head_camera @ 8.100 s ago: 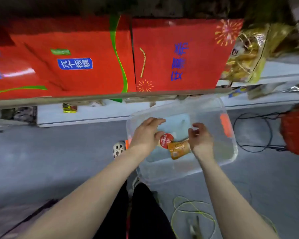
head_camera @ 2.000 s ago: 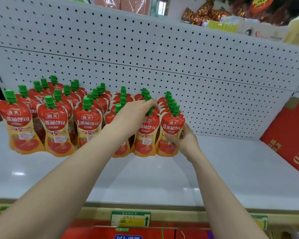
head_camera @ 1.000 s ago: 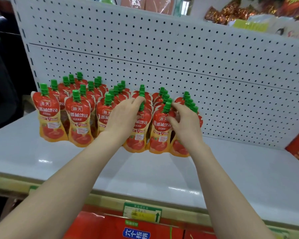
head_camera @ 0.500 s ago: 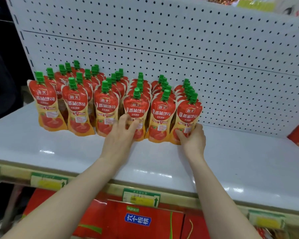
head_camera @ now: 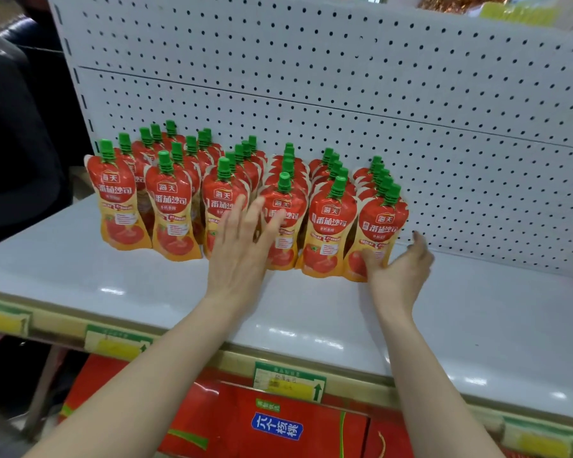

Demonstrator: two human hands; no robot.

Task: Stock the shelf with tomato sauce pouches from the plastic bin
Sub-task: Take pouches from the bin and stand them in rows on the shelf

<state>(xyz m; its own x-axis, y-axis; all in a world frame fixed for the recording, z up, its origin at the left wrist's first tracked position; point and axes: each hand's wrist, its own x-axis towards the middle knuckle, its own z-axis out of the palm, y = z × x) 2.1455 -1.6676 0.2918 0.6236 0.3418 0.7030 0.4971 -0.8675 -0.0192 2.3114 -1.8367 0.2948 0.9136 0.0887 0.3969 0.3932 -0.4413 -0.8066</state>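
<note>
Head view: left hand point(head_camera: 239, 256) flat before pouches point(head_camera: 172, 206), right hand point(head_camera: 398, 274) touches rightmost pouch point(head_camera: 382, 223).

Pouches point(head_camera: 333, 226): 海天 番茄沙司 (red box point(head_camera: 315, 434) blw: 六个核桃).

Forearms point(head_camera: 166, 352) bare; L hand point(head_camera: 237, 259) & R hand point(head_camera: 397, 276) bare.

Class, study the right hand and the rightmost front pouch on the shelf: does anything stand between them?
Nothing visible does. The right hand sits against the rightmost front pouch, thumb on its lower front.
</note>
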